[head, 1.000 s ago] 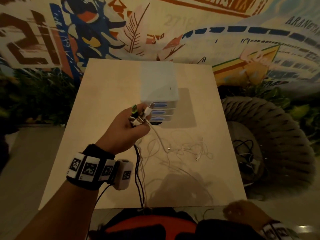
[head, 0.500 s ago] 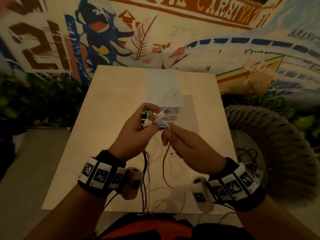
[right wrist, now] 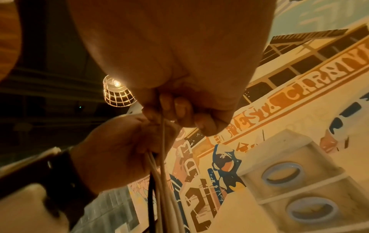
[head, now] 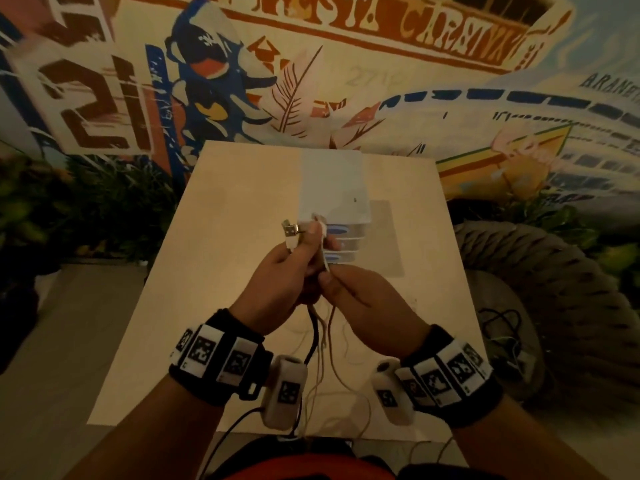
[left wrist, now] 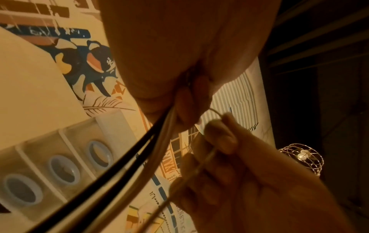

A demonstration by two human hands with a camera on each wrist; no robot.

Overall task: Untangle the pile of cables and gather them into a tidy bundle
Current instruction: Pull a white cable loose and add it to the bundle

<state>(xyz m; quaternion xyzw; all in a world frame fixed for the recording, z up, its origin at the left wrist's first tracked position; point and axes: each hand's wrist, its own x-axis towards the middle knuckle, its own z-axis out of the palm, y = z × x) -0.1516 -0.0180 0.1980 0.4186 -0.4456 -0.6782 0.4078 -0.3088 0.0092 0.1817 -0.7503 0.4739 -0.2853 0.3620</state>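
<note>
While the left hand (head: 277,278) grips the gathered cables (head: 313,344) above the table (head: 242,202), the right hand (head: 367,299) pinches one white cable (head: 325,261), leaving slack uncoiled.

The right hand (head: 363,299), down at the near counter (head: 221,271) edge a second ago and pinching one white cable (head: 325,258) just below the plugs half a second ago, now presses against the left hand (head: 277,285) and holds that cable upright beside the fist. The loose white loops on the counter are lifted and hang between the wrists. The plug ends (head: 291,233) now point up and left.
</note>
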